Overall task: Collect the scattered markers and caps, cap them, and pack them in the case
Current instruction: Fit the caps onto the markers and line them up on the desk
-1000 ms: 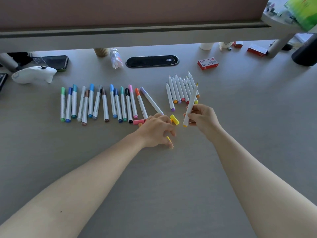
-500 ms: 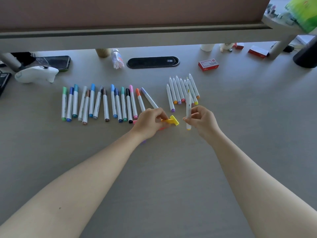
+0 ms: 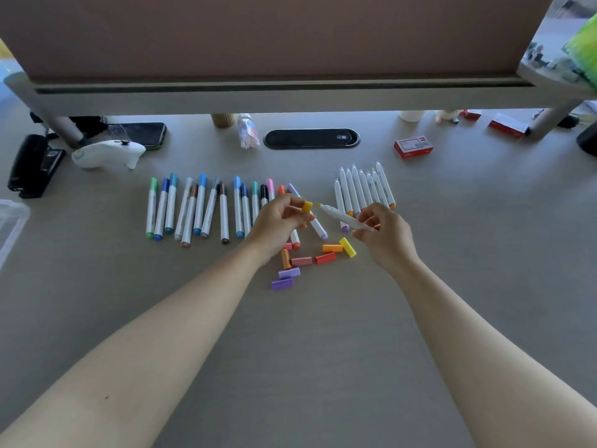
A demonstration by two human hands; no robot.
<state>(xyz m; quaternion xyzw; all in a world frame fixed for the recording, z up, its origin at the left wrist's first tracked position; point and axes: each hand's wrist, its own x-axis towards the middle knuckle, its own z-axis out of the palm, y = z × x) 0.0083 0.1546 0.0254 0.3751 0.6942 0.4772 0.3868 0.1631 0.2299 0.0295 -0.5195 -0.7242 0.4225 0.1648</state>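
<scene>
Just this side of the hands, loose caps [image 3: 310, 261] in purple, pink, orange, red and yellow lie scattered on the tabletop [image 3: 323, 367]. The left hand [image 3: 279, 221] pinches a yellow cap [image 3: 307, 206], open end turned toward the right. The right hand [image 3: 382, 234] grips a white marker [image 3: 342, 217] by its rear half. Half a second ago that marker stood nearly upright; now it lies almost level, long axis running left to right, yellow tip pointing left at the cap, a small gap between them. I judge the two are lined up for capping, with only the push left. Beyond the left hand, a row of capped markers [image 3: 200, 208] lies side by side, axes running away from the person. Beyond the right hand sits a smaller bunch of uncapped markers [image 3: 361, 189], still waiting. A clear case edge [image 3: 11, 221] shows far left.
</scene>
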